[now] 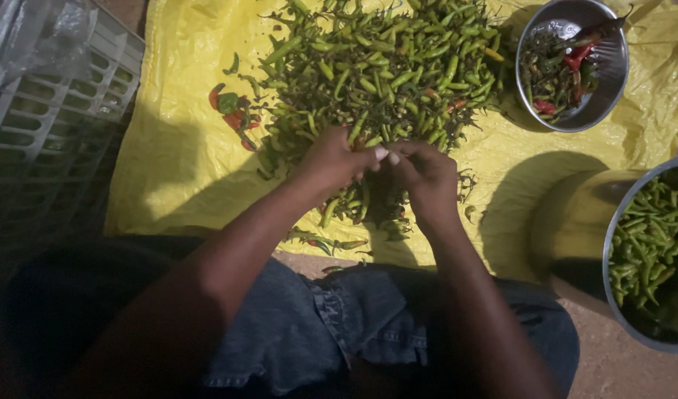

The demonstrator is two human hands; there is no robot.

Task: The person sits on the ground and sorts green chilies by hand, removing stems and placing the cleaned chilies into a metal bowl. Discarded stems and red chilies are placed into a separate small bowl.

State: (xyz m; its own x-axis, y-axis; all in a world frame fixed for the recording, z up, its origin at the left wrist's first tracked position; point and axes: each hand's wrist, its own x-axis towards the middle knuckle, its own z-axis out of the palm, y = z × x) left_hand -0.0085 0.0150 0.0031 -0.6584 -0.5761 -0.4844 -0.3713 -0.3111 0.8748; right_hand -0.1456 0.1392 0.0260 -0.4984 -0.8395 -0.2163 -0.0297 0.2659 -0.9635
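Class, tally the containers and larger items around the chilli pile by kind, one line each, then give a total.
Metal bowls: 2, a small one with red and green scraps, a large one with green chillies
Yellow sheets: 1
Plastic crates: 1
Hands at the pile: 2, left and right
Total: 6

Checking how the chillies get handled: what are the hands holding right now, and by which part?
The left hand and right hand meet fingertip to fingertip at the green chilli pile; what they pinch, and where, cannot be told.
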